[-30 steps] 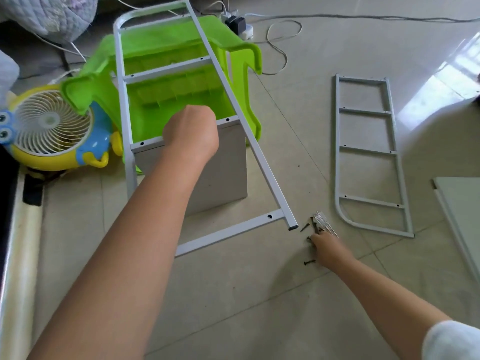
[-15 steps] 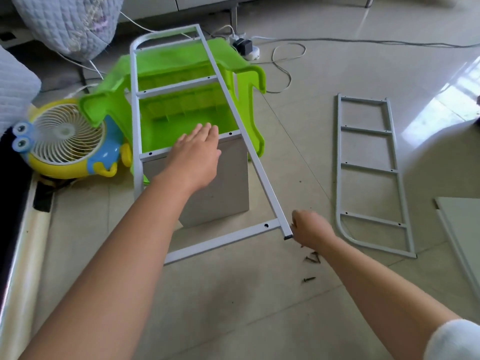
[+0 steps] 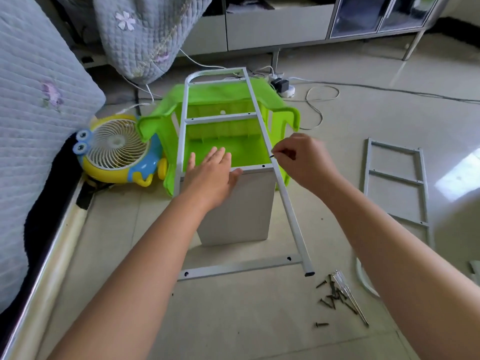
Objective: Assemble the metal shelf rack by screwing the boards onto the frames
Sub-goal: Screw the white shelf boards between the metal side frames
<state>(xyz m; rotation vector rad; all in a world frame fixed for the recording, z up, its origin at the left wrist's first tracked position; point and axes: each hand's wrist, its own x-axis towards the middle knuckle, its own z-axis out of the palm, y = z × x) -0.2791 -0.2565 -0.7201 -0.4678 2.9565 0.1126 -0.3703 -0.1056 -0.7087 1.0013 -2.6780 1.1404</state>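
A grey metal ladder frame (image 3: 291,219) leans over a green plastic stool (image 3: 283,113), with a white board (image 3: 239,211) standing upright under its third rung. My left hand (image 3: 210,172) lies flat with straight fingers on that rung and the board's top edge. My right hand (image 3: 304,159) pinches a small dark screw (image 3: 272,155) just above the rung's right hole, beside the frame's right rail. Several loose screws (image 3: 330,297) and a screwdriver (image 3: 350,297) lie on the floor near the frame's foot.
A second ladder frame (image 3: 397,183) lies flat on the tiles at right. A yellow cartoon fan (image 3: 114,149) sits left of the stool beside a bed with a quilt (image 3: 39,100). Cables and a power strip (image 3: 283,87) run behind the stool.
My right hand left the screw pile on the floor and rose to the frame's third rung, now holding a screw. My left hand went from a fist to flat on the rung.
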